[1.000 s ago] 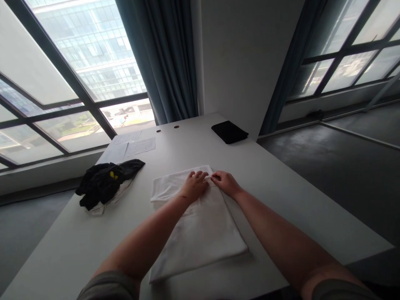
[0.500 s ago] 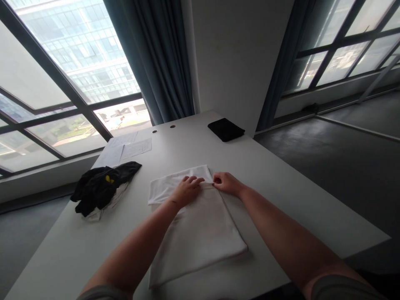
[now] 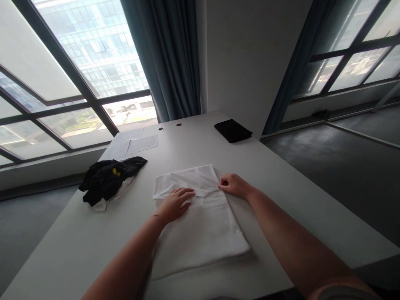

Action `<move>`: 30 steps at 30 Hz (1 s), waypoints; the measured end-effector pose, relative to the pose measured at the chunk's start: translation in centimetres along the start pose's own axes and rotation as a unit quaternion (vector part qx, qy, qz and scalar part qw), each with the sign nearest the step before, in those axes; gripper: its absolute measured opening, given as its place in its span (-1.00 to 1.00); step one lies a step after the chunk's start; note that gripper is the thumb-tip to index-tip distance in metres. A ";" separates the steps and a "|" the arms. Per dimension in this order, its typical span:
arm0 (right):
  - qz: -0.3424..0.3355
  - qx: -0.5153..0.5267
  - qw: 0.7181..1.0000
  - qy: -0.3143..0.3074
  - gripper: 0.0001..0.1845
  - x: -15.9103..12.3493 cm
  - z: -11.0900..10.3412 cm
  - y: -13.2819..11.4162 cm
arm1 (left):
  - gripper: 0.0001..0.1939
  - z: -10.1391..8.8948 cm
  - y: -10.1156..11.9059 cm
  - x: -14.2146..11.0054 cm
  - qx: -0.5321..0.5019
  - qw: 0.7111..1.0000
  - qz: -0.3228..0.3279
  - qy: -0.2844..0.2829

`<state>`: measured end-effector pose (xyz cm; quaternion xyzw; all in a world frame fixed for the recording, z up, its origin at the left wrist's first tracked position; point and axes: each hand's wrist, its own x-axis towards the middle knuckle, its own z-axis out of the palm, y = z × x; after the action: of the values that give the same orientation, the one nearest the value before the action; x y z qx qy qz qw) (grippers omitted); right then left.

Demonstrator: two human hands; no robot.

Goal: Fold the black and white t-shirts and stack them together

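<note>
A white folded garment (image 3: 203, 221) lies flat on the white table (image 3: 281, 183) in front of me. My left hand (image 3: 175, 202) rests flat on its left part, fingers stretched out toward the right. My right hand (image 3: 233, 185) is at the garment's right edge, fingers curled in a pinch on the fabric's edge near a fold line. The garment's far end is a narrower folded strip.
A crumpled black garment (image 3: 109, 179) with a yellow spot lies at the table's left. Papers (image 3: 133, 143) lie beyond it, a folded black cloth (image 3: 233, 130) at the far right corner. Curtains and windows stand behind; the floor drops away on both sides.
My left hand slid left and toward me across the white garment and flattened out. My right hand stayed at the right edge, still pinching the fabric.
</note>
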<state>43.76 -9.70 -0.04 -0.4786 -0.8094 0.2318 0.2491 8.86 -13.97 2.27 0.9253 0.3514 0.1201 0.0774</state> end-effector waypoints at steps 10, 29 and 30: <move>-0.320 -0.078 0.943 -0.055 -0.88 1.7 3.7 -11.1 | -0.77 -0.6 -7.2 -6.2 -0.019 0.974 -0.197 0.109; -0.237 -0.315 0.917 -0.062 -0.79 10.9 13.1 -16.9 | -0.76 0.0 -8.5 -5.5 -0.118 0.929 -0.270 0.222; -0.237 -0.318 0.916 -0.058 -0.78 10.8 13.1 -16.8 | -0.78 0.1 -8.6 -5.5 -0.116 0.930 -0.265 0.228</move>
<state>19.96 -9.18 2.18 -0.3128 -0.9430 -0.0765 0.0843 -0.48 -11.29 -0.68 0.7306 0.5758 0.3431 0.1305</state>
